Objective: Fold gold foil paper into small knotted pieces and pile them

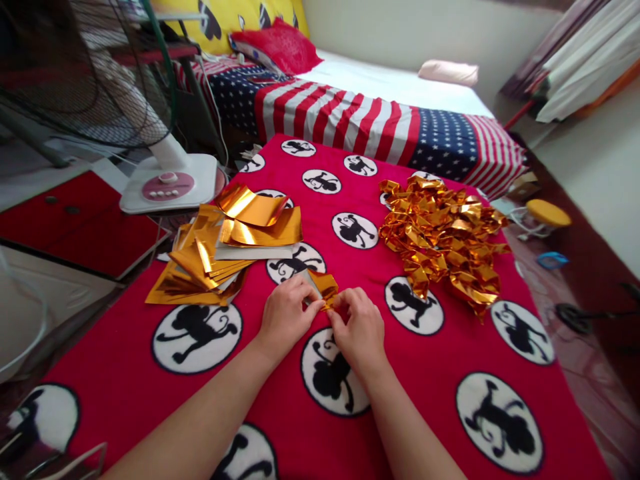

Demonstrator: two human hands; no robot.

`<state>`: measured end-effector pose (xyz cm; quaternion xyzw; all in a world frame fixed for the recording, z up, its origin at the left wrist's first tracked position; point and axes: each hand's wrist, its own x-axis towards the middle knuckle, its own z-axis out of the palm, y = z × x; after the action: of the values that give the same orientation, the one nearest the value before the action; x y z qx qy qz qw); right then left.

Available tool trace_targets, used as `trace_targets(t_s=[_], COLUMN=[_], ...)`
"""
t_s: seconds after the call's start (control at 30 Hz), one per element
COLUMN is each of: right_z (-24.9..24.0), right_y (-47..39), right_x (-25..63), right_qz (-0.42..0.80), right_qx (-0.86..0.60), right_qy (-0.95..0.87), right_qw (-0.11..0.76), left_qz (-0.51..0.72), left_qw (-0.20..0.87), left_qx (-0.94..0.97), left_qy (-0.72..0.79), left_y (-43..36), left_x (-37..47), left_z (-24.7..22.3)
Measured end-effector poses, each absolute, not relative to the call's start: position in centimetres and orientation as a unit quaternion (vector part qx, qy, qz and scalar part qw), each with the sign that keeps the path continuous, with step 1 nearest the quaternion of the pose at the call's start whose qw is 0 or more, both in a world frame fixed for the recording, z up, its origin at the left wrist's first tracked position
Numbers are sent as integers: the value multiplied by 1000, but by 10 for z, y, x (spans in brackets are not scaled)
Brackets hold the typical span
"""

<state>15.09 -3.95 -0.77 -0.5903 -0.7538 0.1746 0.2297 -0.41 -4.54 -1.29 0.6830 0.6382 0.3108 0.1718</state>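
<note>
The left hand [287, 310] and right hand [359, 327] each grasp one gold foil sheet [325, 285] (partly folded, grey underside exposed) between thumb and fingers. The sheet is located between both hands, over the cloth-covered desk [430, 373]. A loose stack [263, 230] of flat foil lies to the left; a heap [445, 233] of folded foil pieces lies to the right.

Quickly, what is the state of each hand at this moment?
Left hand: closed, pinching the gold foil paper between thumb and fingers.
Right hand: closed, pinching the same paper at its near end.
</note>
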Motion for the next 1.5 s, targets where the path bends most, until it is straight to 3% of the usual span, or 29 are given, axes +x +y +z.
trace_targets(t_s=[0.23, 0.37, 0.93, 1.13, 1.5], right_z=[-7, -6, -7, -11, -18], right_y=[-42, -41, -25, -31, -31], right_x=[150, 152, 170, 164, 174], right_qz=[185, 187, 170, 122, 186], right_qx=[-572, -570, -562, -538, -465], right_qy=[-761, -761, -765, -787, -803], right_qw=[243, 245, 265, 277, 322], left_qz=[390, 462, 404, 393, 343], left_qw=[193, 126, 197, 171, 126], left_qx=[651, 577, 676, 716, 780], left_qy=[621, 662, 584, 551, 507], left_y=[-47, -46, -41, -36, -33], left_x=[-11, -29, -42, -38, -36], left_z=[-12, -11, -18, -25, -18])
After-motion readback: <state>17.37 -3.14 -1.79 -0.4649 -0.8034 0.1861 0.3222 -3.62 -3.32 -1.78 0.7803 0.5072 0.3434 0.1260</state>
